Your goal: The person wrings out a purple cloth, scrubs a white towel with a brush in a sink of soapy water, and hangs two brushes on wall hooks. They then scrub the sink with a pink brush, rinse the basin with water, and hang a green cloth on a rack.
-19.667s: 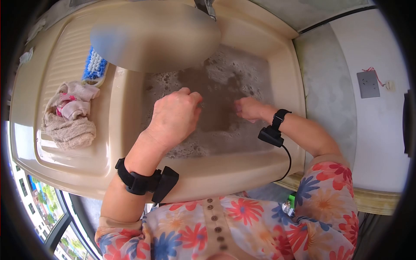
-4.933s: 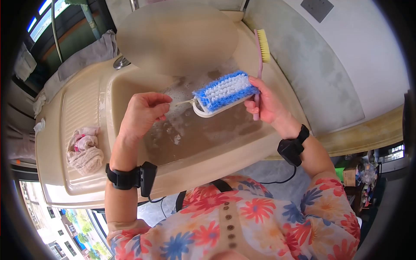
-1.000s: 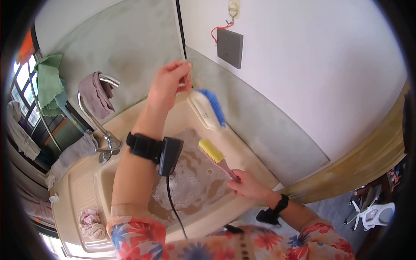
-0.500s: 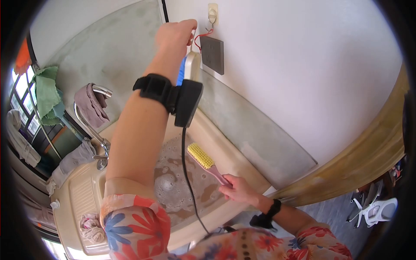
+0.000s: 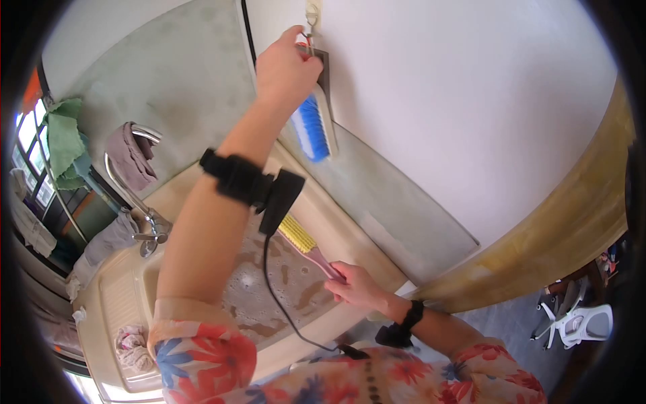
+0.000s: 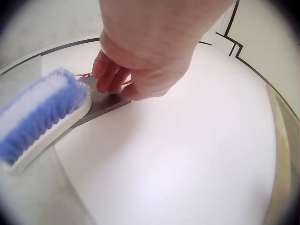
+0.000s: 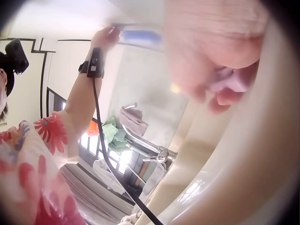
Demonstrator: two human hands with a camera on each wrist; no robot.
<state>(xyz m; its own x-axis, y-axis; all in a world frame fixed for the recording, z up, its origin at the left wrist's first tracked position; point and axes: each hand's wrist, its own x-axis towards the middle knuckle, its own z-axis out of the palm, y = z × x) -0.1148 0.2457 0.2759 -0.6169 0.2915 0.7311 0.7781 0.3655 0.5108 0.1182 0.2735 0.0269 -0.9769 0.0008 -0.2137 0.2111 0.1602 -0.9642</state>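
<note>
At the wall hook, my left hand pinches the hanging cord of a blue and white scrubbing brush. The brush hangs below the fingers, bristles facing left, against the grey wall plate; the cord is mostly hidden behind the fingertips. In the left wrist view the brush's white backing shows beneath its tufts. Lower down, my right hand grips the pink handle of a yellow-bristled brush, held over the sink with its bristles up. Part of its head is hidden by the left wrist camera.
The beige sink holds murky, foamy water. A chrome tap with a mauve cloth over it stands at the left. A crumpled towel lies on the drainboard. The left wrist camera's black cable hangs across the sink.
My left hand has raised the blue and white brush from over the sink up to the wall hook. The right hand keeps its grip on the yellow-bristled brush. The view has turned slightly.
</note>
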